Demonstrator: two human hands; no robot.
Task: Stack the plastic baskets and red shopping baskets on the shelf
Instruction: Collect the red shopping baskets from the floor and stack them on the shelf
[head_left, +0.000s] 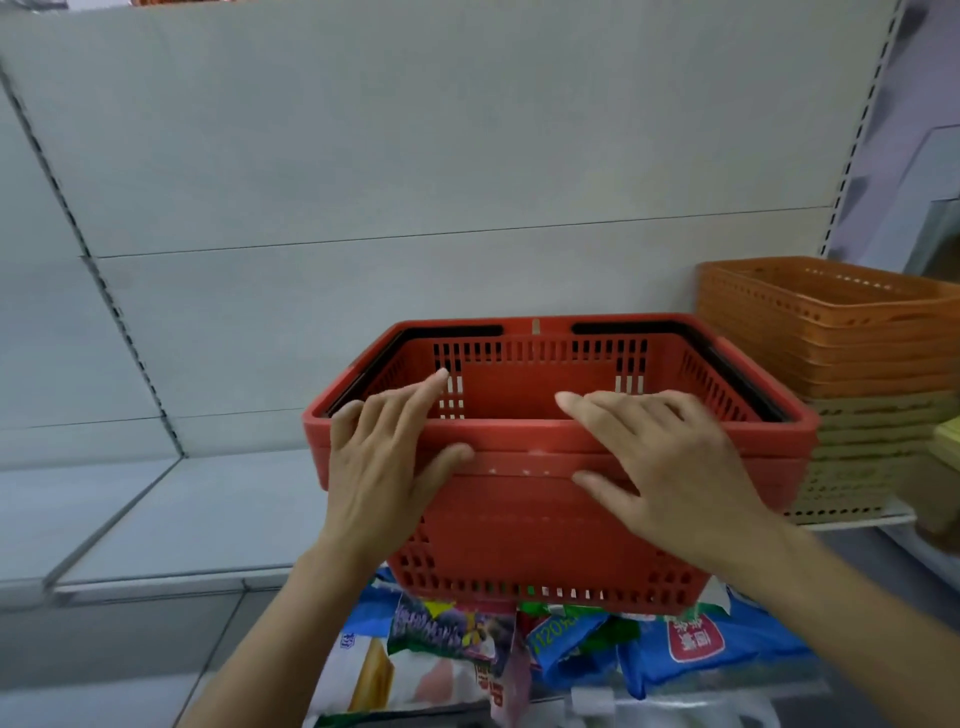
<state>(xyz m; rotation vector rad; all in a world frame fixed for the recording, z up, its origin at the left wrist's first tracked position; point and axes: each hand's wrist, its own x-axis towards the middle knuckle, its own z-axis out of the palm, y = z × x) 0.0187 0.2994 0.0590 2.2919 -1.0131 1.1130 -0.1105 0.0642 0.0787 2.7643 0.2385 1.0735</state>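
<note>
Red moulded plastic made up the stack of rectangular shopping baskets in front of us, nested so that two thick rims lay one just above the other along the near side. The walls were smooth and solid across the middle and pierced with rows of small upright slots near the base and around the top of the far wall. Black handles lay folded flat along the top rim. The stack sat at the front edge of the pale grey metal shelf, its near side overhanging a heap of glossy, crinkled snack packets below.

Our left hand lay on the near left corner, fingers spread flat over the rim and the thumb pressed against the front wall under it. Our right hand covered the near rim on the right in the same manner, fingers extended over the top and thumb on the front. Neither grip was curled around anything; both hands were open and pressed against the baskets.

Just to the right, on the same shelf, stood a pile of perforated plastic baskets, orange over beige, with dotted round holes.
</note>
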